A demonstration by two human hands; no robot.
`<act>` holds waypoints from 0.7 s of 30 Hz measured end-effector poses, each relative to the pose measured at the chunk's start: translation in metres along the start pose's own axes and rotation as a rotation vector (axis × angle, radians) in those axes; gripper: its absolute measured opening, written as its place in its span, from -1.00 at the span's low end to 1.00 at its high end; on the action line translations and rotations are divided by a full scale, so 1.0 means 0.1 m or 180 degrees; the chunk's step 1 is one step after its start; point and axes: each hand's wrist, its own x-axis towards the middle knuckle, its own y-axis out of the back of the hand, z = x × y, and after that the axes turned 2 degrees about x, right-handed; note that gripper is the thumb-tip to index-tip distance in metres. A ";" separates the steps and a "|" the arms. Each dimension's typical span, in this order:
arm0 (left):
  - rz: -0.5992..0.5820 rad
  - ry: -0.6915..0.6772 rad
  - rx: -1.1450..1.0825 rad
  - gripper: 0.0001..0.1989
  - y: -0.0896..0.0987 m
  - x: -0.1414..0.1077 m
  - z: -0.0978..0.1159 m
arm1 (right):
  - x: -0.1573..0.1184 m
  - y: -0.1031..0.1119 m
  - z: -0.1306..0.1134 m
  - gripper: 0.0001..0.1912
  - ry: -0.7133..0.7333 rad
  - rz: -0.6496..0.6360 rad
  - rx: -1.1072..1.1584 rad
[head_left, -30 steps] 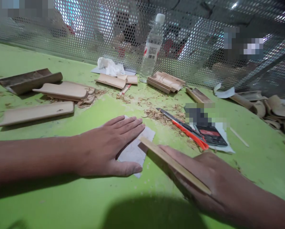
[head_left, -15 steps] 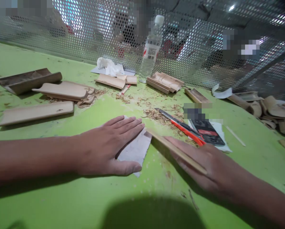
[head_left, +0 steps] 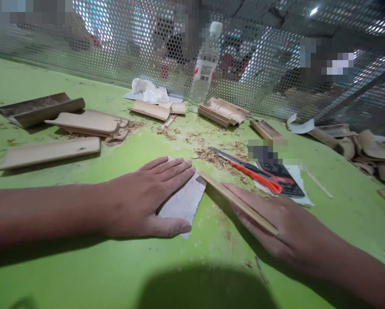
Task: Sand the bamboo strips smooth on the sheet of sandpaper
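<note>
Just right of the frame's centre, a slim bamboo strip (head_left: 237,202) slants down to the lower right, its far tip at the right edge of a pale paper sheet (head_left: 183,204). The right hand (head_left: 287,225) has it pinched in its grip; the left hand (head_left: 136,199) lies flat and unclenched, covering part of the sheet on the green bench (head_left: 83,270). The strip looks light and stiff, probably smooth, with edges that might splinter; its long sides near the middle seem the surest hold. The paper looks thin and easily shifted. The sheet's underside and the strip's hand-side face are hidden, and whether the tip touches the paper is unclear. Pixelation masks part of the phone (head_left: 287,182) beside the utility knife (head_left: 261,177).
</note>
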 end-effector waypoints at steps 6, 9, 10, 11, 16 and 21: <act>-0.0102 0.0015 0.0032 -0.05 0.02 0.00 0.02 | 0.06 0.04 -0.05 -0.39 0.0022 -0.0152 0.0103; 0.0024 0.0036 -0.0071 -0.12 0.03 0.00 0.04 | 0.08 0.01 -0.05 -0.40 -0.0006 -0.0140 0.0164; 0.0106 0.0067 -0.0122 -0.16 0.04 0.00 0.06 | 0.08 0.00 -0.05 -0.41 0.0011 -0.0102 0.0196; 0.0193 0.0101 -0.0185 -0.22 0.05 0.00 0.07 | 0.08 -0.01 -0.04 -0.42 0.0026 -0.0061 0.0221; 0.0478 -0.0074 -0.0639 -0.56 0.19 0.02 0.12 | 0.06 0.08 -0.08 -0.47 -0.0072 0.0308 0.0500; 0.0766 -0.0121 -0.0416 -0.58 0.14 0.10 -0.02 | 0.08 0.18 -0.15 -0.52 -0.0294 0.0789 0.0634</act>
